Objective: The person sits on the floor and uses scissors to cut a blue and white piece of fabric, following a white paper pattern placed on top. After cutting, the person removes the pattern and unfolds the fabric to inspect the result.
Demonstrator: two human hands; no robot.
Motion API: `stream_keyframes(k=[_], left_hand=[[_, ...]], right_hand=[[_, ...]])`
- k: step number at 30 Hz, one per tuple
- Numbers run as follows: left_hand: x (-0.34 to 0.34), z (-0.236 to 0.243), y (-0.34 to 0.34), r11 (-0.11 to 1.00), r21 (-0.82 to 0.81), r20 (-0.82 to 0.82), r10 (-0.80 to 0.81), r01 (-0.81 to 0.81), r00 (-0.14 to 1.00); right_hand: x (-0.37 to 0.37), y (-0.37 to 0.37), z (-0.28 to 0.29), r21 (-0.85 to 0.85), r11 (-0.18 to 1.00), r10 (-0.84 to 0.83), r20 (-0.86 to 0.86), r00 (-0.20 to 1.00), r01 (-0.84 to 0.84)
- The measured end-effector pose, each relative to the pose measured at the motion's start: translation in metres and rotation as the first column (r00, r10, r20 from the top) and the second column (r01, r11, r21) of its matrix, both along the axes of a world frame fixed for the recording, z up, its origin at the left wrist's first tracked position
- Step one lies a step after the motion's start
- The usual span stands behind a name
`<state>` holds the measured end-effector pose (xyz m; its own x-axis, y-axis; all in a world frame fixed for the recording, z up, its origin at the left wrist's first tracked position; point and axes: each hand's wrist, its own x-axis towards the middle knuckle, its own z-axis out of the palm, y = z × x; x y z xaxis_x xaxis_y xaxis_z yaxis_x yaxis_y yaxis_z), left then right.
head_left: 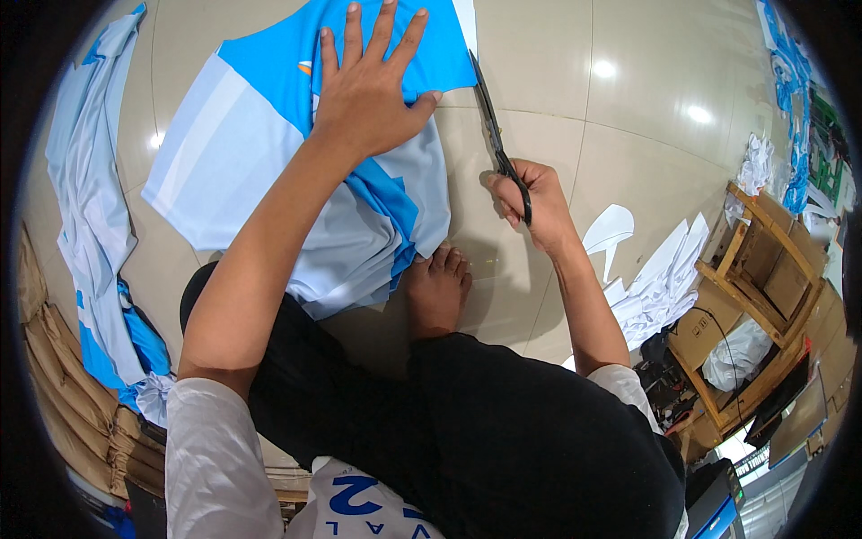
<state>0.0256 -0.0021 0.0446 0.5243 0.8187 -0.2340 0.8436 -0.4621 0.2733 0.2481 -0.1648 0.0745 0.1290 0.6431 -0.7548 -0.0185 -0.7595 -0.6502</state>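
Note:
A light-blue and bright-blue piece of fabric [215, 153] is spread on the tiled floor in front of me, its near part bunched in folds by my bare foot. My left hand [368, 99] lies flat on the bright-blue part, fingers spread. In my right hand [539, 202] is a pair of black scissors [495, 135], gripped by the handles. The long blades point away from me, and their tips reach the fabric's right edge. A narrow white strip [466, 27] shows along that edge, beyond the tips.
More blue and pale fabric [94, 180] lies in a long heap at the left. White cut pieces [660, 278] are piled on the floor to the right. Behind them stands a wooden frame [777, 260] with cardboard. A brown cushioned seat [72, 386] is at the lower left.

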Motion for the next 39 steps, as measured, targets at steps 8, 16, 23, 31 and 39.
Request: stream_keyframes(k=[8,16,23,31,39], left_hand=[[0.0,0.0,0.001,1.0,-0.007,0.0,0.008,-0.008,1.0],[0.0,0.002,0.001,1.0,-0.011,-0.012,0.006,-0.006,1.0],[0.0,0.002,0.001,1.0,-0.012,-0.018,0.005,-0.006,1.0],[-0.001,0.001,0.001,1.0,-0.01,-0.01,0.003,-0.003,1.0],[-0.001,0.0,0.001,1.0,-0.004,-0.012,0.003,-0.003,1.0]], right_hand=[[-0.002,-0.001,0.001,0.004,1.0,-0.009,0.002,1.0,0.009],[-0.004,-0.001,0.002,0.005,1.0,-0.018,-0.009,1.0,0.018],[-0.003,-0.002,0.003,-0.013,1.0,0.011,0.005,1.0,-0.01],[-0.006,0.007,0.006,-0.011,1.0,-0.002,0.008,1.0,0.002],[-0.008,0.017,0.004,0.006,1.0,-0.003,-0.002,1.0,0.003]])
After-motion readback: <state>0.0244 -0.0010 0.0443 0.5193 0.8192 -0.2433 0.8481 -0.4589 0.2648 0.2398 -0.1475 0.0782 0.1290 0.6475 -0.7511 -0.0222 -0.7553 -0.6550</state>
